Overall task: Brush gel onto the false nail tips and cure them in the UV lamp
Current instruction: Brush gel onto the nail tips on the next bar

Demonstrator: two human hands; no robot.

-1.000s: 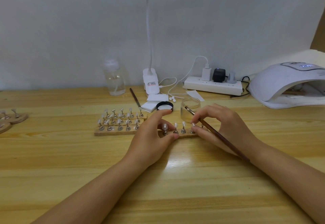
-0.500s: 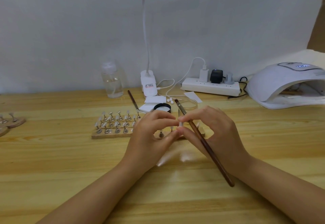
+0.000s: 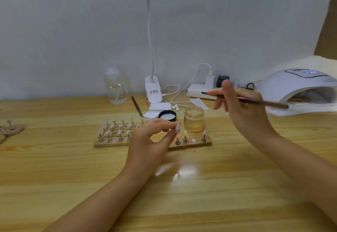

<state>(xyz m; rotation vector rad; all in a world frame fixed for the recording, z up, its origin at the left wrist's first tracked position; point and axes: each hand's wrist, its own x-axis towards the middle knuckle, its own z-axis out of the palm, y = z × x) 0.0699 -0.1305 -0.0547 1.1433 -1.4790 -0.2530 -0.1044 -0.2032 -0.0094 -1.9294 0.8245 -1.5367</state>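
My left hand (image 3: 152, 140) pinches one false nail tip (image 3: 177, 128) on its small stand, lifted just above the wooden holder board (image 3: 189, 145). One bare magnet spot shows on that board between the remaining stands. My right hand (image 3: 240, 107) is raised to the right and grips a dark brown brush (image 3: 262, 102), bristles pointing left. An open glass gel jar (image 3: 194, 119) stands behind the board. The white UV lamp (image 3: 299, 89) sits at the far right with its display lit. Several more nail tips on stands (image 3: 116, 128) fill the left boards.
A black jar lid (image 3: 167, 115), white pads, a second brush (image 3: 137, 108), a clear bottle (image 3: 115, 86), a clip desk lamp (image 3: 152, 89) and a power strip (image 3: 200, 89) line the back. Round wooden stands (image 3: 12, 128) lie at the left edge.
My right hand has let go of the nail stand and swung up to the right with the brush. My left hand now holds the lifted nail tip alone, slightly higher.
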